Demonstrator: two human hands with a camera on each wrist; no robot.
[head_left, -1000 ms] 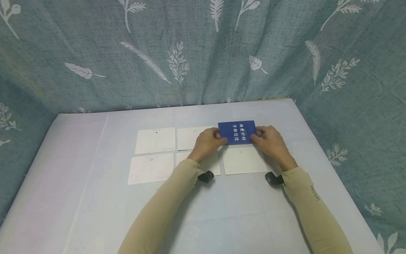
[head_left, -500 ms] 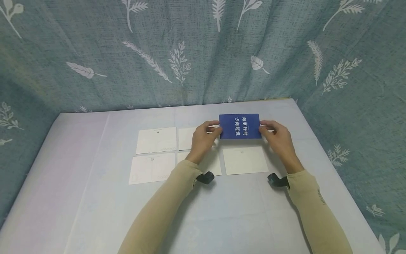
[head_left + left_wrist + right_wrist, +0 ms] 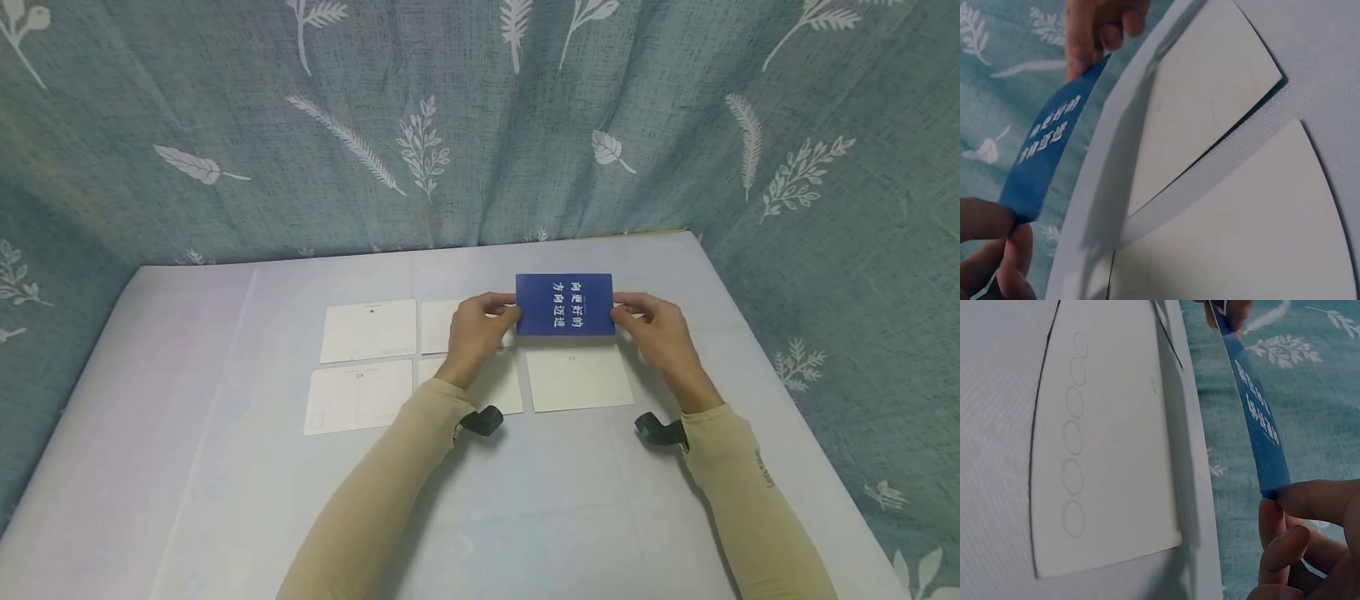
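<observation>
A blue card with white lettering is held above the table, face toward me. My left hand pinches its left edge and my right hand pinches its right edge. The left wrist view shows the blue card between my thumb and fingers. From the right wrist the blue card appears edge-on, pinched by my fingertips. Below the card lie several white cards face down, one of them just under it.
White cards lie in two rows on the pale table: top left, bottom left, and others partly under my left arm. A blue leaf-patterned curtain hangs close behind and beside the table. Black straps sit at both wrists.
The blue card has been lifted off the table's card grid and raised between both hands; over the last half second it sank slightly. The white cards have not moved.
</observation>
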